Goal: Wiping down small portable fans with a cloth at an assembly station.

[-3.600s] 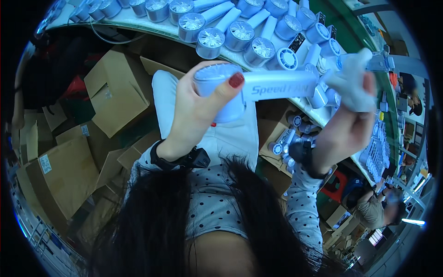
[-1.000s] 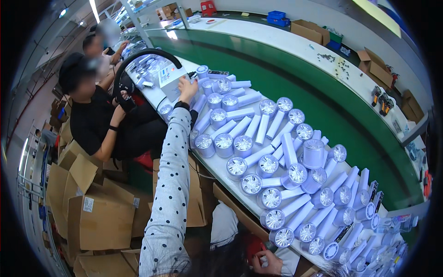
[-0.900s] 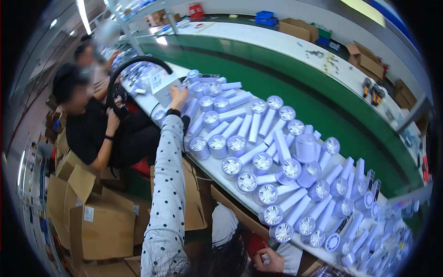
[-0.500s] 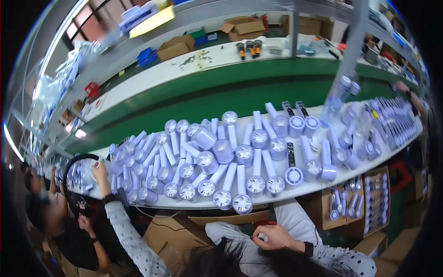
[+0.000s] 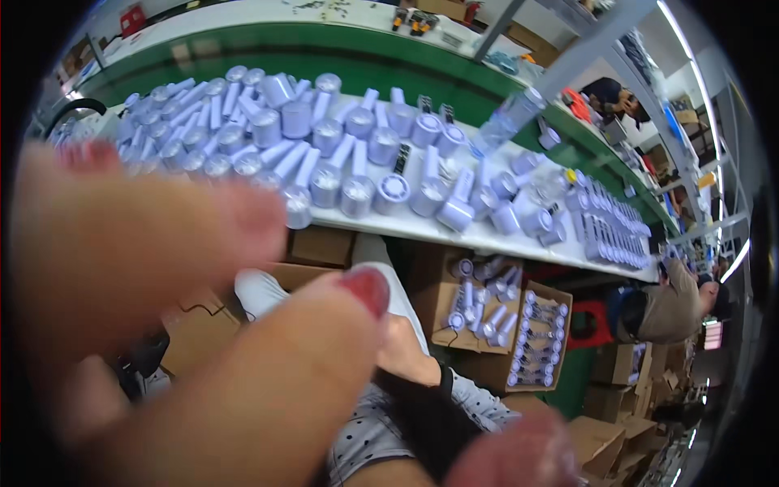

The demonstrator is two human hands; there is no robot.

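My left hand [image 5: 235,381] looms very close, large and blurred over the lower left. Its fingers are spread apart, with red nails and nothing visible between them. A blurred pinkish fingertip [image 5: 519,454] shows at the bottom edge; whose it is cannot be told. Behind the left hand, my right hand [image 5: 406,353] rests on my lap, its fingers mostly hidden. Many pale purple handheld devices with round, fan-like heads [image 5: 357,195] cover the white table [image 5: 345,219] beyond my lap. A few have dark strips along their handles [image 5: 400,158].
Right of my lap, open cardboard boxes [image 5: 560,312] hold more purple devices. A clear plastic bottle [image 5: 507,122] stands by a grey metal post [image 5: 560,69]. Neat rows of devices [image 5: 613,231] fill the table's right end. Another person [image 5: 673,304] is at far right, near a red stool [image 5: 591,325].
My view has swung to the right. My left hand has left the black curved tube at the table's left and come up close to the camera. My right hand stays on my lap.
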